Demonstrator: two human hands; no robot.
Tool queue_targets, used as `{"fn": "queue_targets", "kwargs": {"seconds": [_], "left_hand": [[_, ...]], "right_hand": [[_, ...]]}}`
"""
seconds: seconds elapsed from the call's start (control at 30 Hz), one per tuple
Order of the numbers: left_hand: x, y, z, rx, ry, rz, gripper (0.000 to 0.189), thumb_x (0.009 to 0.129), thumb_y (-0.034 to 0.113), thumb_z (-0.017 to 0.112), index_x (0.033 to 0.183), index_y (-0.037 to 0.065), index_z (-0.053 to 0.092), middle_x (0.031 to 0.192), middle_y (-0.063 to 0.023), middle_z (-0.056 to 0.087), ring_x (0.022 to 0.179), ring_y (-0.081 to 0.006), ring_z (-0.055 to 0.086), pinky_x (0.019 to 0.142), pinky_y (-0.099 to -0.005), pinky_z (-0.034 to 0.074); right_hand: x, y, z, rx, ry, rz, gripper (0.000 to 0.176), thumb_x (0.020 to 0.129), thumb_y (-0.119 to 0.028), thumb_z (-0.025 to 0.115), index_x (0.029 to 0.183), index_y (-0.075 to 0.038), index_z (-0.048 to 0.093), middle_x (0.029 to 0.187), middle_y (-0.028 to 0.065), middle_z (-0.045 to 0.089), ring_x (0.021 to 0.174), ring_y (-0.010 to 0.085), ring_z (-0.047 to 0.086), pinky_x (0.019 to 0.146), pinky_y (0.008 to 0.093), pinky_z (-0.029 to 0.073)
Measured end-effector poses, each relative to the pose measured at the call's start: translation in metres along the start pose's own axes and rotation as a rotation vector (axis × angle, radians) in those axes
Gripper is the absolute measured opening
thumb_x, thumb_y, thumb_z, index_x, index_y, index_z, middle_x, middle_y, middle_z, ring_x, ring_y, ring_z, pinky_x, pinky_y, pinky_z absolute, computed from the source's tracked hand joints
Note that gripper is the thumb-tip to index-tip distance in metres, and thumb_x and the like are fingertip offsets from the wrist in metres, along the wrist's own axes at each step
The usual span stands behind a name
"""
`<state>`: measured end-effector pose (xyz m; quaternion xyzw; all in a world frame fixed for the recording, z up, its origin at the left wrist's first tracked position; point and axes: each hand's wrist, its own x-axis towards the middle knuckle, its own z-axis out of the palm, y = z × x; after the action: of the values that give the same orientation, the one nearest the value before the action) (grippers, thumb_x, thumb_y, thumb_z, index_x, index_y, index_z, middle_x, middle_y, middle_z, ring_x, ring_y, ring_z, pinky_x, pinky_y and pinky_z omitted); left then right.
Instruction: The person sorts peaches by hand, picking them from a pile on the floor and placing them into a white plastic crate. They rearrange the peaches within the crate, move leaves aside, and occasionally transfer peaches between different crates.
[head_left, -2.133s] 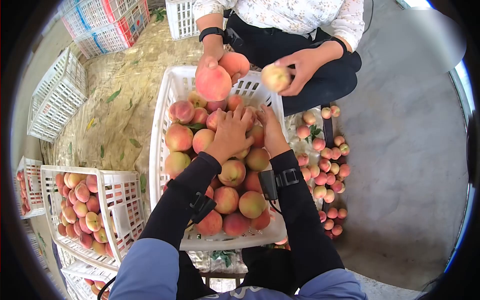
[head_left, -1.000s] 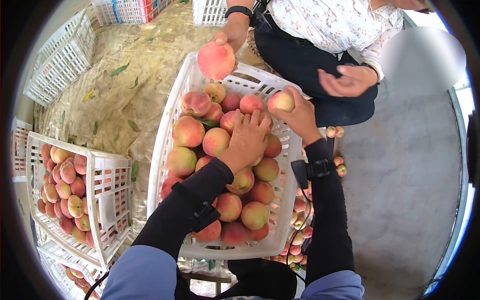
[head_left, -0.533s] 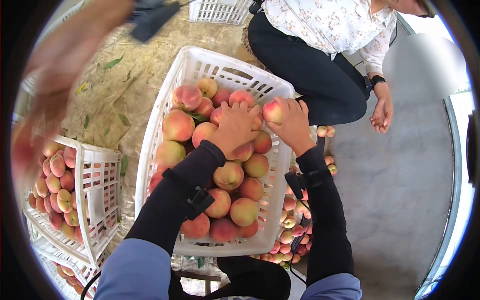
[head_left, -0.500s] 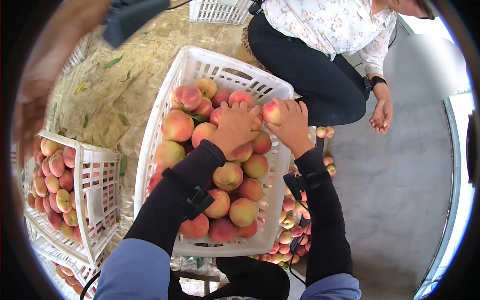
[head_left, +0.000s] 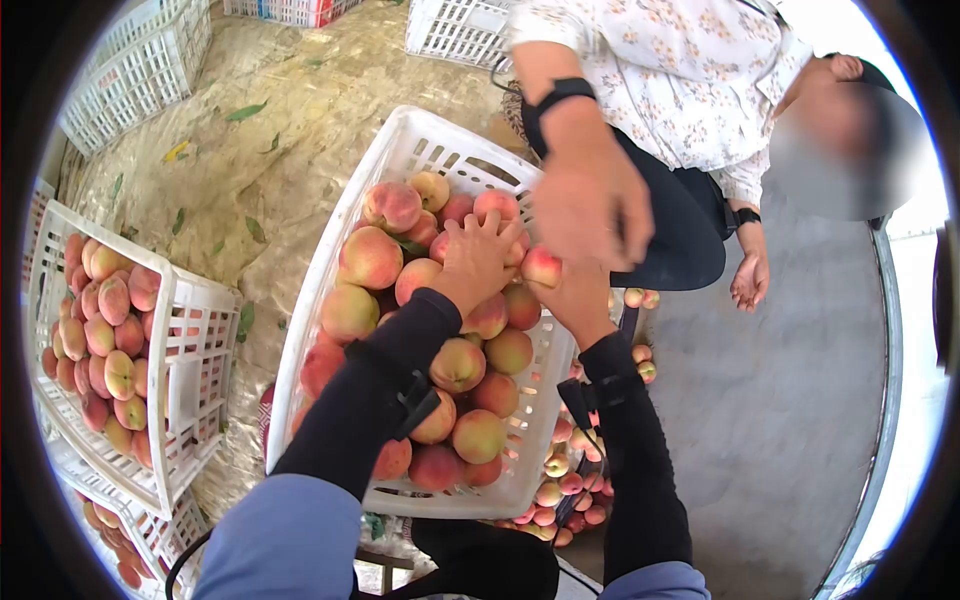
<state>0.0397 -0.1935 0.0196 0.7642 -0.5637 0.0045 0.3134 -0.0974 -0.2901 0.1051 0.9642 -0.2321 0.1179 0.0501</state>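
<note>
A white crate [head_left: 285, 400] of peaches stands in front of me. My left hand [head_left: 474, 262] lies over peaches near its middle, fingers spread, with part of a peach showing under them. At the crate's right side my right hand [head_left: 578, 295] has its fingers round a red and yellow peach [head_left: 541, 267]. A co-worker's blurred hand [head_left: 592, 205] hangs just above my right hand and hides part of it. Large peaches such as a yellowish one [head_left: 349, 312] fill the crate around my left hand.
More peaches fill a white crate [head_left: 165, 390] at the left. Smaller peaches [head_left: 570, 484] lie on the right, below the crate. A co-worker in a floral shirt [head_left: 670, 70] sits at the upper right. Another white crate [head_left: 135, 75] stands at the upper left.
The co-worker's arm has swung from the upper left to above my right hand. The view has shifted slightly. My hands stay at about the same places on the peaches.
</note>
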Motion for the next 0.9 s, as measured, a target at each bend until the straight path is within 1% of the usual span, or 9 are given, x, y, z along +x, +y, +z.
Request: {"fn": "queue_targets", "kwargs": {"seconds": [0.07, 0.27, 0.33, 0.5, 0.63, 0.7, 0.77, 0.87, 0.9], "left_hand": [[0.005, 0.009, -0.031, 0.041, -0.166, -0.091, 0.061, 0.082, 0.039, 0.068, 0.137, 0.019, 0.05, 0.119, -0.0085, 0.054, 0.113, -0.0294, 0.051, 0.086, -0.0544, 0.042], [-0.007, 0.007, -0.024, 0.1, 0.026, 0.019, 0.073, 0.079, 0.03, 0.072, 0.145, 0.016, 0.043, 0.139, -0.0122, 0.048, 0.104, -0.0302, 0.057, 0.086, -0.0523, 0.045], [-0.006, 0.007, -0.022, 0.094, -0.023, 0.026, 0.072, 0.08, 0.03, 0.071, 0.145, 0.016, 0.042, 0.139, -0.0122, 0.049, 0.102, -0.0299, 0.058, 0.085, -0.0525, 0.045], [-0.009, 0.01, -0.02, 0.285, -0.033, 0.072, 0.068, 0.085, 0.03, 0.067, 0.146, 0.02, 0.041, 0.136, -0.0128, 0.051, 0.093, -0.0267, 0.062, 0.084, -0.0522, 0.045], [-0.008, 0.011, -0.027, 0.308, -0.011, 0.103, 0.059, 0.088, 0.03, 0.062, 0.144, 0.02, 0.044, 0.132, -0.0127, 0.054, 0.086, -0.0257, 0.064, 0.085, -0.052, 0.046], [-0.009, 0.01, -0.023, 0.317, -0.012, 0.1, 0.059, 0.089, 0.03, 0.061, 0.143, 0.019, 0.044, 0.13, -0.0126, 0.055, 0.086, -0.0254, 0.064, 0.085, -0.0513, 0.046], [-0.012, 0.009, -0.014, 0.323, -0.031, 0.118, 0.058, 0.089, 0.03, 0.061, 0.143, 0.017, 0.044, 0.128, -0.0125, 0.056, 0.086, -0.0252, 0.064, 0.085, -0.0506, 0.047], [0.008, -0.02, -0.015, 0.147, 0.051, 0.133, 0.052, 0.094, 0.024, 0.057, 0.143, 0.014, 0.043, 0.125, -0.0155, 0.059, 0.088, -0.0244, 0.065, 0.084, -0.0468, 0.049], [0.033, -0.041, -0.025, -0.244, -0.372, -0.138, 0.055, 0.094, 0.021, 0.054, 0.146, 0.011, 0.039, 0.13, -0.0209, 0.056, 0.101, -0.0313, 0.062, 0.093, -0.0471, 0.046]], "right_hand": [[-0.007, -0.003, 0.004, -0.134, 0.02, -0.07, 0.058, 0.067, -0.031, 0.079, 0.114, -0.005, 0.056, 0.104, 0.0133, 0.06, 0.1, 0.0323, 0.058, 0.09, 0.0434, 0.041], [0.005, -0.002, 0.012, -0.152, -0.123, -0.028, 0.052, 0.069, -0.031, 0.077, 0.11, -0.006, 0.057, 0.102, 0.0138, 0.061, 0.105, 0.0311, 0.055, 0.095, 0.0439, 0.036], [0.01, -0.002, 0.026, -0.204, -0.206, 0.039, 0.038, 0.072, -0.028, 0.074, 0.099, -0.008, 0.058, 0.101, 0.0151, 0.064, 0.105, 0.0296, 0.057, 0.094, 0.0439, 0.037], [0.023, -0.007, 0.058, -0.401, -0.384, 0.118, 0.032, 0.08, -0.026, 0.061, 0.106, -0.007, 0.059, 0.107, 0.0173, 0.064, 0.104, 0.0307, 0.06, 0.092, 0.0455, 0.039], [0.026, 0.01, 0.022, 0.107, -0.427, 0.042, 0.038, 0.092, -0.02, 0.049, 0.124, -0.001, 0.055, 0.121, 0.0192, 0.062, 0.11, 0.0356, 0.059, 0.097, 0.0467, 0.039], [0.019, 0.011, 0.022, 0.964, -0.153, 0.393, 0.044, 0.099, -0.025, 0.044, 0.134, 0.002, 0.049, 0.131, 0.0243, 0.057, 0.119, 0.0388, 0.055, 0.102, 0.0471, 0.039], [0.026, 0.015, 0.034, 0.847, -0.063, 0.289, 0.049, 0.103, -0.032, 0.039, 0.14, 0.001, 0.045, 0.136, 0.0271, 0.053, 0.121, 0.0411, 0.052, 0.104, 0.0472, 0.04], [0.027, -0.031, 0.075, 0.254, 0.038, 0.335, 0.045, 0.104, -0.033, 0.037, 0.134, -0.006, 0.056, 0.12, 0.0201, 0.066, 0.11, 0.0352, 0.06, 0.104, 0.0444, 0.036], [0.028, -0.032, 0.074, 0.264, 0.048, 0.336, 0.045, 0.104, -0.033, 0.037, 0.134, -0.006, 0.056, 0.12, 0.0201, 0.066, 0.11, 0.0352, 0.06, 0.104, 0.0444, 0.036]]}}
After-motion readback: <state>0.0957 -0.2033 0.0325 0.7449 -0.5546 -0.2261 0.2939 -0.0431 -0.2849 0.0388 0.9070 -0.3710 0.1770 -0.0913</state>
